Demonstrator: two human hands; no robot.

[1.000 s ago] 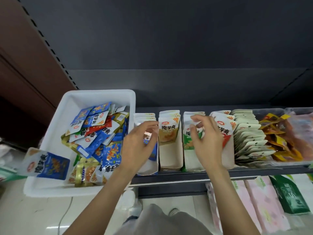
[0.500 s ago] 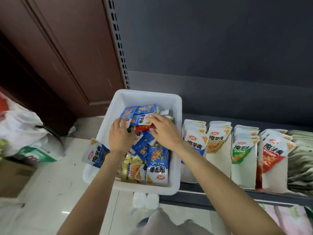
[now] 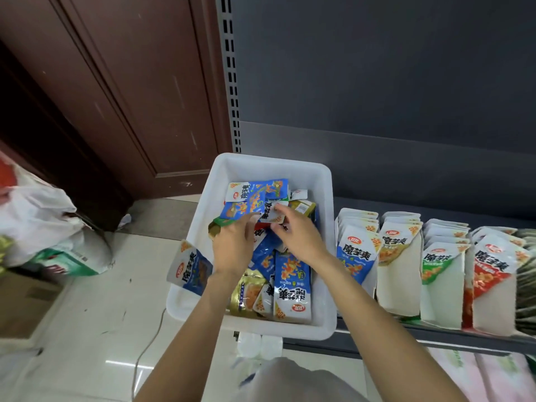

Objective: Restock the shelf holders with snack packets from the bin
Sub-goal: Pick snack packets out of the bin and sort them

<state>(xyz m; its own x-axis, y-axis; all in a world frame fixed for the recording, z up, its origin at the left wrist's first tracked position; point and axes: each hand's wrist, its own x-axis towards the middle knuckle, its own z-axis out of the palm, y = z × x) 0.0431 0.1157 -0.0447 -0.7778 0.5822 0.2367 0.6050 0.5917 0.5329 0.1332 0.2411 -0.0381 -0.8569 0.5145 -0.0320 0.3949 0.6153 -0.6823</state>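
Note:
A white bin [image 3: 200, 224] stands at the shelf's left end, full of blue, gold, red and green snack packets. Both hands are inside it. My left hand [image 3: 232, 248] grips the lower edge of a blue packet [image 3: 246, 206] near the back of the pile, thumb on top. Just right of it, my right hand [image 3: 300, 237] pinches a white-and-blue packet [image 3: 272, 214]. One blue packet [image 3: 190, 268] hangs over the bin's left rim. To the right stand white shelf holders with blue [image 3: 356, 256], orange [image 3: 397, 248], green [image 3: 438, 262] and red [image 3: 493, 265] packets.
A brown wooden door [image 3: 116, 97] and a slotted shelf upright [image 3: 230, 82] lie behind the bin. Plastic bags [image 3: 37, 221] and a cardboard box [image 3: 23, 303] sit on the tiled floor at left, with a thin cable [image 3: 145, 352]. Pink packs [image 3: 493, 378] fill the lower shelf.
Both hands left the shelf holders and went into the bin. The view swung left. In the last half second the hands drew together at the back packets.

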